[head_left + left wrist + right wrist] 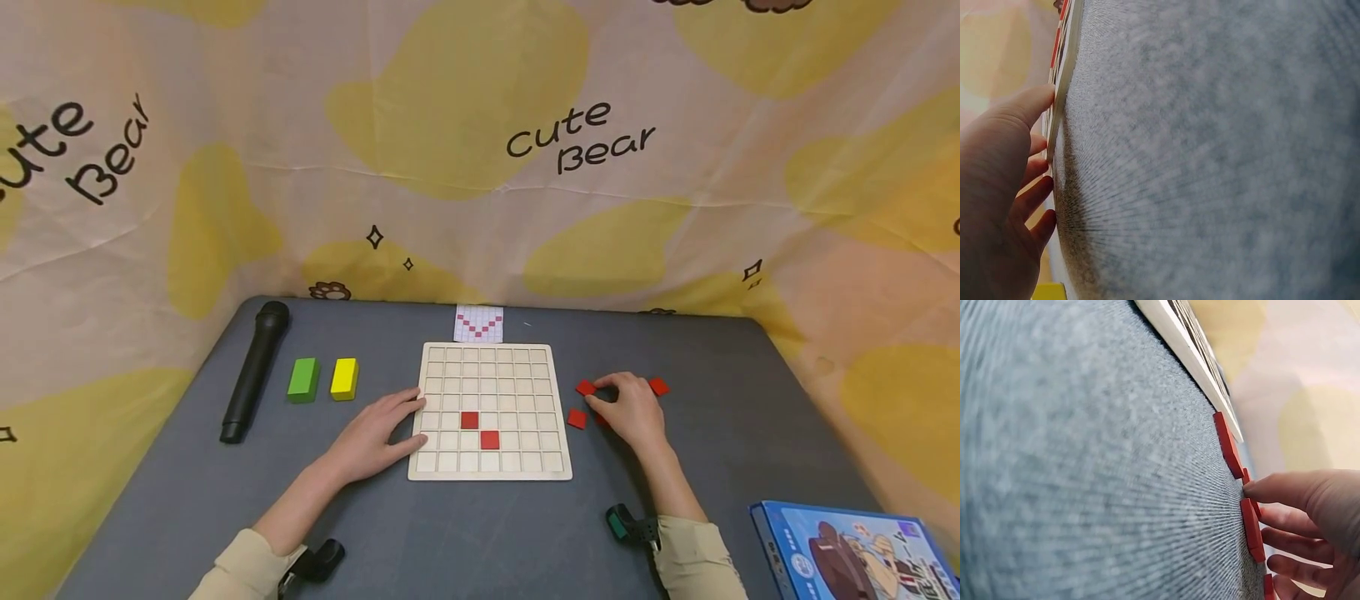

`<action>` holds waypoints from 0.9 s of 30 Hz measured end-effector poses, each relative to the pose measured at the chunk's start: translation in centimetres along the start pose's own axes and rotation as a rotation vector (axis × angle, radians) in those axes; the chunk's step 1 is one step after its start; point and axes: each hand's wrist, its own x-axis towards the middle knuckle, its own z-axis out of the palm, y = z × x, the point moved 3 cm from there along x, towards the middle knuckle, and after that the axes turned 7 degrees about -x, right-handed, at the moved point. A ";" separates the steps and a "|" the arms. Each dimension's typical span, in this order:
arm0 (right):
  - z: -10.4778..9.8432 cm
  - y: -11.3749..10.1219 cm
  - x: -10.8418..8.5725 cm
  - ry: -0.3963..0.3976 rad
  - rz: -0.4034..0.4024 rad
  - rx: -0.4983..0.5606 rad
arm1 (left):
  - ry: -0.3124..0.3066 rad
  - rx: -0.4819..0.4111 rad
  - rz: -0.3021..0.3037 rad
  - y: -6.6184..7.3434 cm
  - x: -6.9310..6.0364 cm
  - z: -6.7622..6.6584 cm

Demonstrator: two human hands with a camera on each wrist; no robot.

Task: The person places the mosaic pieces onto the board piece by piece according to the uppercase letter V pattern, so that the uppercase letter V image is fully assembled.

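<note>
A pale square grid board (440, 458) lies on the table, with two red tiles seated in its cells, an upper one (469, 420) and a lower one (490, 440). My left hand (375, 437) rests against the board's left edge, fingers extended and thumb apart. Right of the board, my right hand (633, 412) pinches a red tile (586, 387) between thumb and index finger. Close by lie another red tile (577, 418), one partly hidden under the hand, and one (658, 386) beyond the knuckles. In the right wrist view, the thumb partly covers the pinched tile.
A small pattern card (478, 323) with pink squares lies behind the board. To the left are a yellow block (344, 379), a green block (303, 381) and a black microphone (256, 371). A blue box (855, 550) occupies the front right corner. Printed cloth (450, 208) hangs around the table.
</note>
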 end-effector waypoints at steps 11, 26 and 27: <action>0.1 -1.7 -0.2 -0.022 -0.005 0.130 | -0.012 -0.004 -0.018 0.0 0.0 0.0; 2.6 -9.0 -0.6 -0.047 -0.181 0.306 | 0.000 -0.017 0.000 0.1 -0.1 0.1; 2.8 -9.5 -0.7 -0.049 -0.200 0.312 | 0.001 -0.016 0.001 0.1 -0.1 0.1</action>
